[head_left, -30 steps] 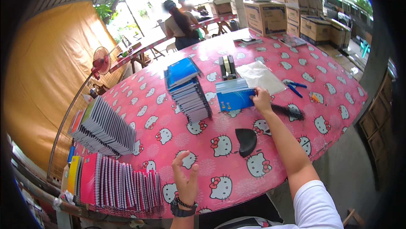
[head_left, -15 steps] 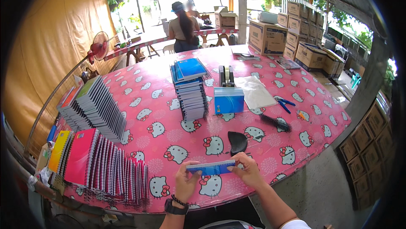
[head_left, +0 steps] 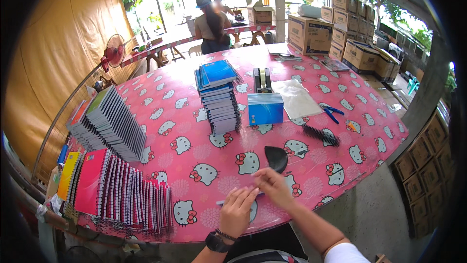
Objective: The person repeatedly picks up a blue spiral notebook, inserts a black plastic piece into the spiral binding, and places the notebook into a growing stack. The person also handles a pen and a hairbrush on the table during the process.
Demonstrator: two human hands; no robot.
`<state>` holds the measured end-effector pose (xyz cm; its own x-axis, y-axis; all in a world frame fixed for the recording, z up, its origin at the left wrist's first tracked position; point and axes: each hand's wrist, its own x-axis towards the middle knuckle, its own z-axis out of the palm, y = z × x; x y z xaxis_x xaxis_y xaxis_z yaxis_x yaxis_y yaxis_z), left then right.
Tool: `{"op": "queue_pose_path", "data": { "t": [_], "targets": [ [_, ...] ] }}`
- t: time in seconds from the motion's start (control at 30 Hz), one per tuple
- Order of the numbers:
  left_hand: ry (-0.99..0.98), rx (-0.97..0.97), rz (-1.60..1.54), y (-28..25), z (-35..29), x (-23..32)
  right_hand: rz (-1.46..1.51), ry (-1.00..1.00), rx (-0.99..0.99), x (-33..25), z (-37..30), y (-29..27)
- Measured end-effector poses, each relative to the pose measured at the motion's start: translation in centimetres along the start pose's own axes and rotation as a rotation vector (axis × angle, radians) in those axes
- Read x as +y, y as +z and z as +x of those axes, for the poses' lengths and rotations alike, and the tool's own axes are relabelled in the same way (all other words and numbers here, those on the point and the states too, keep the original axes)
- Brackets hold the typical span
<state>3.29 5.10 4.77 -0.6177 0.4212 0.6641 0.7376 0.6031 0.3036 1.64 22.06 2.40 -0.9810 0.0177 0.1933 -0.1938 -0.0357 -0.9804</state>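
Observation:
My left hand [head_left: 237,210] and my right hand [head_left: 272,185] meet at the near edge of the pink cartoon-cat tablecloth [head_left: 194,131]. Between them they hold a thin blue notebook [head_left: 221,202], seen almost edge-on; only a pale strip shows left of my left hand. My right fingers pinch at its top edge. Just beyond my right hand lies a black half-round object [head_left: 276,158]. A tall stack of blue notebooks [head_left: 219,98] and a short blue stack [head_left: 265,109] stand mid-table.
Rows of spiral notebooks [head_left: 109,124] stand on edge at the left, and more coloured ones [head_left: 121,192] at the near left. A tape dispenser [head_left: 262,79], clear bags [head_left: 296,98], blue scissors [head_left: 333,113] and a black comb-like strip [head_left: 321,135] lie right. A person [head_left: 210,27] stands beyond; cardboard boxes [head_left: 311,34] at back right.
My right hand came back from the short blue stack with a notebook. Both hands now hold it low at the table's near edge, turned edge-on.

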Motion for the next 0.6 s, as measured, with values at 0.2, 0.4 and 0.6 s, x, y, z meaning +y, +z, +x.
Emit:
{"op": "queue_pose_path", "data": {
  "t": [0.2, 0.4, 0.6],
  "targets": [
    [0.062, -0.07, -0.143, 0.3, 0.5, -0.8, -1.226, -0.287, 0.363, -1.0, 8.1, -17.5],
    [-0.014, -0.04, -0.069, 0.4, 1.5, -0.4, -1.441, -0.027, 0.308, 1.1, 8.4, -20.3],
    [0.008, -0.085, -0.061, 0.2, 1.3, -0.7, -1.377, -0.098, 0.349, 1.8, 8.2, -19.5]
  ]
}}
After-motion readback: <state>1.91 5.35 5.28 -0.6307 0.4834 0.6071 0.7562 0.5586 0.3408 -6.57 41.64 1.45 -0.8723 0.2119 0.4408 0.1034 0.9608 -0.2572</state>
